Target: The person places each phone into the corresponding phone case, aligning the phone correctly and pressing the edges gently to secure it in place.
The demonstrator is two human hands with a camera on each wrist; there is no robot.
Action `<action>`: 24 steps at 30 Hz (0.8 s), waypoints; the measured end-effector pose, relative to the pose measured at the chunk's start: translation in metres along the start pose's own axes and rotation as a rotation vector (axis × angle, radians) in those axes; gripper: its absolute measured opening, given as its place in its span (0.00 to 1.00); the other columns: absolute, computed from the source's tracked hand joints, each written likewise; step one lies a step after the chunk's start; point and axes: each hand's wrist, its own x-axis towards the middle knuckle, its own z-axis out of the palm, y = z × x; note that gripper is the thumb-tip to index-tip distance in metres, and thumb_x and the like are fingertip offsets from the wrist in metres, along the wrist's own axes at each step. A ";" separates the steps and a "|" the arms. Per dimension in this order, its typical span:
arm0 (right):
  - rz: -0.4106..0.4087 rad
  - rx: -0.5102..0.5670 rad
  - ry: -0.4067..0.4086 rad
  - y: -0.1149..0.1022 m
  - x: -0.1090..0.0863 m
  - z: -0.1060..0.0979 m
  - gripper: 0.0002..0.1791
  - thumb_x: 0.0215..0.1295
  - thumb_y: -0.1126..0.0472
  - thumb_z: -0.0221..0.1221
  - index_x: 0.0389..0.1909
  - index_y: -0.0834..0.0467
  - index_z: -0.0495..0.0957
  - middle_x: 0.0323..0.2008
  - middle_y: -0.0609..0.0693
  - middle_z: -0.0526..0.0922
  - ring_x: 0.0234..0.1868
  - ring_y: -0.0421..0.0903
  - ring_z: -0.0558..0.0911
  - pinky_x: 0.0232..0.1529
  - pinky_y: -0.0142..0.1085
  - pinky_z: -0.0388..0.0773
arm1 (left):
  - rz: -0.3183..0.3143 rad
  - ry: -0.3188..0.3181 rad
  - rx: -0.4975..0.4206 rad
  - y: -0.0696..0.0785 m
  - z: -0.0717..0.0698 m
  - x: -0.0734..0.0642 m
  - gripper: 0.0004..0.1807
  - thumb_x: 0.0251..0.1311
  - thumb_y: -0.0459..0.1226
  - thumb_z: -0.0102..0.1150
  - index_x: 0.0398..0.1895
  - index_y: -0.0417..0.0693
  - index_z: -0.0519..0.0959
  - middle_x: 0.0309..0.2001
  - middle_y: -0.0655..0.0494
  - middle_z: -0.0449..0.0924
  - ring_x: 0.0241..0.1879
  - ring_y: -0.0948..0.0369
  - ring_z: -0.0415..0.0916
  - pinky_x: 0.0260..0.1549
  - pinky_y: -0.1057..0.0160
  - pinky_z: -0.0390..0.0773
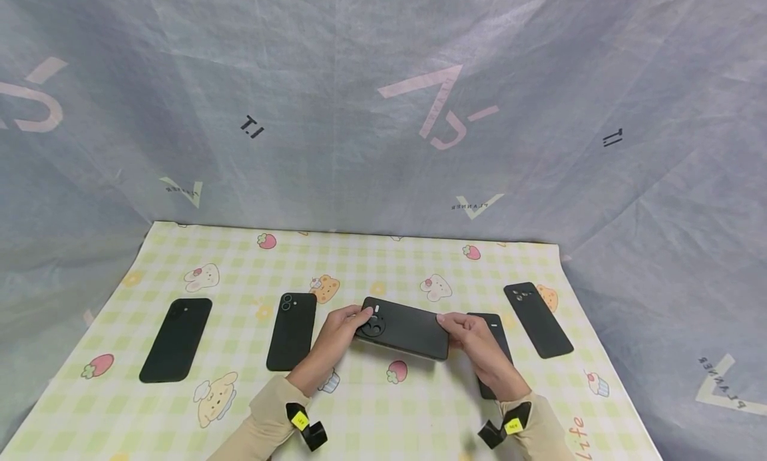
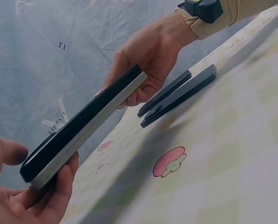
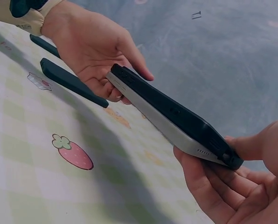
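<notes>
Above the table, both hands hold a phone with a black case piece (image 1: 407, 329) level with the tabletop, its round camera ring toward the left. My left hand (image 1: 337, 334) pinches the camera end, thumb on top and fingers beneath. At the opposite end, my right hand (image 1: 479, 351) grips the corner the same way. Both wrist views show the black case (image 3: 171, 109) lying over a silver-edged phone body (image 3: 150, 116); the silver side stays exposed along its length. Whether the case is fully seated cannot be told.
Left of the hands lie two black phones or cases, one far left (image 1: 176, 341) and one nearer (image 1: 291, 331). On the right, a dark phone or case (image 1: 496, 334) lies partly behind my right hand, and a black case (image 1: 539, 320) sits beyond it. A checked cloth (image 1: 240, 408) covers the table.
</notes>
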 end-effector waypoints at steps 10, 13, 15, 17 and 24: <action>-0.006 -0.007 0.047 -0.003 -0.002 -0.002 0.19 0.80 0.58 0.62 0.55 0.72 0.84 0.37 0.47 0.91 0.37 0.41 0.88 0.44 0.34 0.86 | -0.033 -0.162 -0.174 -0.007 -0.008 -0.013 0.36 0.84 0.49 0.51 0.77 0.27 0.65 0.39 0.34 0.89 0.37 0.49 0.92 0.40 0.56 0.91; -0.005 0.001 0.063 -0.003 -0.002 -0.002 0.17 0.79 0.58 0.63 0.52 0.70 0.85 0.35 0.47 0.91 0.37 0.42 0.88 0.43 0.34 0.86 | -0.025 -0.185 -0.172 -0.007 -0.008 -0.014 0.37 0.86 0.50 0.48 0.78 0.24 0.62 0.41 0.31 0.89 0.37 0.53 0.92 0.41 0.60 0.90; -0.003 0.008 0.065 -0.003 -0.002 -0.002 0.17 0.79 0.58 0.63 0.52 0.70 0.85 0.35 0.48 0.91 0.36 0.42 0.88 0.43 0.35 0.86 | -0.003 -0.186 -0.169 -0.007 -0.008 -0.015 0.36 0.86 0.48 0.48 0.76 0.22 0.64 0.43 0.30 0.89 0.39 0.55 0.91 0.44 0.62 0.89; -0.001 0.013 0.062 -0.002 -0.002 -0.002 0.18 0.79 0.57 0.64 0.52 0.71 0.85 0.34 0.48 0.91 0.36 0.43 0.88 0.43 0.35 0.86 | 0.016 -0.182 -0.171 -0.007 -0.007 -0.015 0.33 0.86 0.46 0.49 0.74 0.22 0.66 0.43 0.31 0.89 0.40 0.56 0.91 0.47 0.61 0.89; -0.001 0.008 0.069 -0.005 -0.003 -0.001 0.18 0.79 0.57 0.64 0.52 0.71 0.85 0.33 0.47 0.91 0.35 0.42 0.89 0.43 0.35 0.86 | 0.034 -0.175 -0.194 -0.008 -0.008 -0.016 0.29 0.86 0.42 0.50 0.73 0.22 0.69 0.42 0.36 0.90 0.42 0.58 0.91 0.50 0.62 0.87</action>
